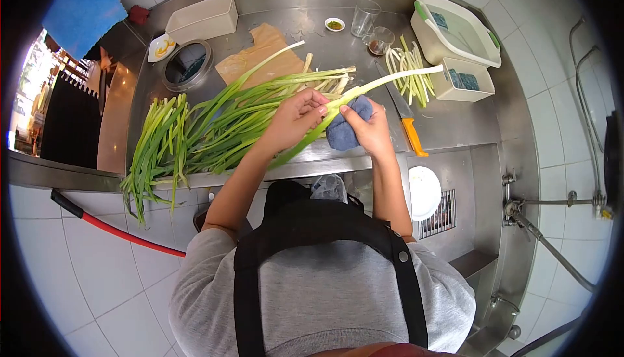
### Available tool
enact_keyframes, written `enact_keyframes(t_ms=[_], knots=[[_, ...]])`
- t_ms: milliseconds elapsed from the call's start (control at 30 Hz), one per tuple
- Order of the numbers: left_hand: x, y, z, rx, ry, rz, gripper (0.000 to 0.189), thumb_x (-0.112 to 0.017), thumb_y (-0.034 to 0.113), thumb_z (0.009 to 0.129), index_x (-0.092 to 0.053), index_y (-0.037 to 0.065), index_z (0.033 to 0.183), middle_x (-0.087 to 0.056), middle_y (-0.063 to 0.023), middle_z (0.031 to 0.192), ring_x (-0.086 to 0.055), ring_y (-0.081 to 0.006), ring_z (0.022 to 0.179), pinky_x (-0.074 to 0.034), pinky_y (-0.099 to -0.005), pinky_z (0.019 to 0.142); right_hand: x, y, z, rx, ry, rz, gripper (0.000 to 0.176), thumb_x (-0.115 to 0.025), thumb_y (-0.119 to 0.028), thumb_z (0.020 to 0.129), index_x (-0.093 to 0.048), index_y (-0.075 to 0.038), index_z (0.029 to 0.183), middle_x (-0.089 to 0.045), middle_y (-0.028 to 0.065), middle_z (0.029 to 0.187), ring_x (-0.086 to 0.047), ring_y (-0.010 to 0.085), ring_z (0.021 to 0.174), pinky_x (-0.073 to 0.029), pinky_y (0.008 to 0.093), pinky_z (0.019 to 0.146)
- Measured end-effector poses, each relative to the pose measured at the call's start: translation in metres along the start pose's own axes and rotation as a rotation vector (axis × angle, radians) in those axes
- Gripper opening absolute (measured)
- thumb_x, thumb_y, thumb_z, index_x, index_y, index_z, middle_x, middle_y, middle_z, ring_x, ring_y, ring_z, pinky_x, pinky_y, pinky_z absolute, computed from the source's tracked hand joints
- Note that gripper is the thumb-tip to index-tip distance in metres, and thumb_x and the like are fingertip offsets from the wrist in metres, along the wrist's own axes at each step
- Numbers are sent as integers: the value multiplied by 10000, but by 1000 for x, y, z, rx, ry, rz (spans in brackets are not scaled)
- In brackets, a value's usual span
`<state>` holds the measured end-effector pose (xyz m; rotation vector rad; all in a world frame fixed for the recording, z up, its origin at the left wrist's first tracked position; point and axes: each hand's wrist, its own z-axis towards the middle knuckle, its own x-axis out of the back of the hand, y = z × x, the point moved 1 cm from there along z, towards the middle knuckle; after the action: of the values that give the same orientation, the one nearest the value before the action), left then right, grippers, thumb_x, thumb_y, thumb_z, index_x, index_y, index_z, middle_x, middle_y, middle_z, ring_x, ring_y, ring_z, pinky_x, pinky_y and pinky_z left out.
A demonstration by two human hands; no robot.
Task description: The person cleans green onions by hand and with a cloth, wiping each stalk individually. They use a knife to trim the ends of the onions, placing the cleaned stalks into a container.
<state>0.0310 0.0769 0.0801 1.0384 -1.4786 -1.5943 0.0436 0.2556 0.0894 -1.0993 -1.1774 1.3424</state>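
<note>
A long leek [406, 76] lies slantwise across both hands, its white end pointing right. My left hand [296, 121] pinches it near the green leaves. Around the stalk, my right hand [372, 131] is closed, thumb on top, with a blue-grey cloth [342, 134] bunched in the same grip. A heap of leeks [244, 119] spreads beneath and left of my hands, some leaves drooping over the counter edge. Trimmed pale stalks [411, 74] are gathered to the right. Near them rests a knife [413, 137] with an orange handle.
Brown paper [263, 58] sits behind the heap. Along the back are a beige bin [203, 16], a round metal container [188, 64], a sauce dish [334, 25] and glasses [365, 17]. Tubs [448, 48] stand right; a sink [465, 168] holds a white plate [424, 193].
</note>
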Motion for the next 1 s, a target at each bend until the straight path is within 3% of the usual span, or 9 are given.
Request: enact_keyframes(t_ms=[133,333,400,500,600,700,800,900,1000], knots=[[4,8,-7,-18,18,49,142,-531,116,901,-533,2,986,-551,-4,824,-520,-51,785,-433,-214,696,9,5,2,-22,-81,-69,94,-609,-64,802,-622,19,846,-619,2,736,-544,53,655,-447,218,603],[53,40,-31,-123,115,699,214,-564,192,876,-592,-5,956,-611,-64,860,-552,-122,804,-444,-277,736,32,29,9,-16,-144,-142,194,-591,-50,730,-635,25,903,-615,-5,706,-534,63,624,-448,232,581],[98,50,-44,-13,222,809,248,-566,239,873,-602,10,963,-632,-91,889,-565,-152,821,-444,-286,759,50,33,13,-1,-28,-263,199,-612,-77,726,-639,23,896,-622,3,708,-541,66,625,-454,240,577],[158,69,-67,-172,382,839,184,-521,204,905,-567,28,926,-545,1,759,-482,-81,692,-413,-240,647,89,31,19,14,236,-201,174,-623,-108,746,-643,16,866,-620,12,705,-545,72,604,-453,229,566],[203,69,-86,23,563,519,191,-428,237,957,-509,77,892,-489,31,707,-415,-46,590,-386,-217,550,114,23,24,-22,470,67,93,-592,-51,762,-633,3,826,-616,23,715,-566,109,596,-469,243,571],[167,43,-68,-94,522,239,212,-407,265,966,-468,80,883,-487,19,703,-466,-76,581,-438,-236,570,106,21,30,-27,522,357,91,-585,-42,767,-619,-3,842,-622,40,757,-587,134,635,-482,257,597],[96,1,-31,-155,279,360,322,-323,324,980,-459,32,960,-616,-128,890,-612,-211,811,-500,-318,741,63,20,34,-39,464,419,137,-556,-75,805,-583,0,916,-621,88,804,-616,180,712,-511,298,659],[23,-3,-14,169,211,78,250,-350,274,977,-452,54,916,-593,-72,754,-568,-141,607,-465,-246,543,25,34,38,12,404,406,103,-580,-70,805,-592,-10,888,-619,47,801,-593,140,701,-486,262,652],[29,-17,-14,203,29,58,189,-386,230,968,-429,72,873,-491,-9,618,-424,-75,460,-328,-203,402,33,39,42,119,301,-139,125,-591,-88,793,-632,3,867,-638,49,830,-580,94,728,-465,260,649]])
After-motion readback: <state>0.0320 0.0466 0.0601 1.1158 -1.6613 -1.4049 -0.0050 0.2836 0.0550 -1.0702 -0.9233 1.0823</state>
